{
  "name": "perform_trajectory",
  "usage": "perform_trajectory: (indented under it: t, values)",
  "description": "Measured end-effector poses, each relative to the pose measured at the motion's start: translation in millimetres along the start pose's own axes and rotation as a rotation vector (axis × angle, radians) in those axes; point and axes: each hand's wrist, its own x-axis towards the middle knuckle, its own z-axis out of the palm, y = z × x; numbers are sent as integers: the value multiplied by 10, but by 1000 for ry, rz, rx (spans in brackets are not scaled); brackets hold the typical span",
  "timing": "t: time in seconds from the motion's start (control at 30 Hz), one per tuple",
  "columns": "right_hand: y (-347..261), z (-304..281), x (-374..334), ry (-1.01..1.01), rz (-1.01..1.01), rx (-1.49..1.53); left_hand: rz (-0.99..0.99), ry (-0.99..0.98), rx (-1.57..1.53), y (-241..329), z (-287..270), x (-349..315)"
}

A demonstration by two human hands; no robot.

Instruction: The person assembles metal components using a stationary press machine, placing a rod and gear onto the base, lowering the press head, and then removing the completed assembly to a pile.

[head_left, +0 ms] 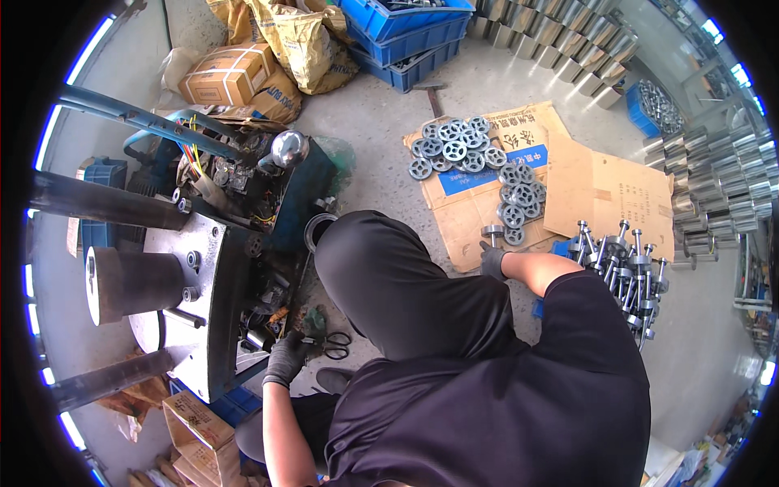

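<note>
My left hand (286, 359), in a dark grey glove, is low beside the machine with its fingers curled; what they hold is hidden. Black-handled scissors (337, 345) lie against its fingertips on the right. My right hand (492, 262), also gloved, is closed at the near edge of the flattened cardboard (458, 235), around the lower end of a metal shaft with a round flange (492, 232). Just beyond it are several grey spoked wheels (519, 195), with more wheels (454, 146) heaped farther back. Right of my arm, many flanged shafts (621, 272) pile up over a blue crate (560, 248).
The machine (195, 300), with thick steel columns and exposed wiring, stands close on my left. A hammer (434, 99) lies on the floor ahead. Blue crates (406, 49) and sacks (300, 49) stand at the back; shiny metal cylinders (560, 40) are stacked at the far right.
</note>
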Motion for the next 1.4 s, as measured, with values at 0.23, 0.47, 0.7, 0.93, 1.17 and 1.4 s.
perform_trajectory:
  t: [0.23,0.47,0.7,0.93,1.17,1.4]
  values:
    - [218,-567,-149,-172,60,-86,-46,-105,83,198,-84,-125]
    - [370,-515,49,-391,179,-15,-77,-69,90,314,-107,-74]
    - [509,-72,118,-326,217,-7,-32,-80,166,835,-349,-143]
    - [216,225,208,255,573,1077,53,46,98,799,-442,-194]
    - [548,-352,-50,865,712,2310,302,236,59,854,-547,-362]
    - [1326,-2814,-679,994,428,1395,416,436,105,1107,-847,-566]
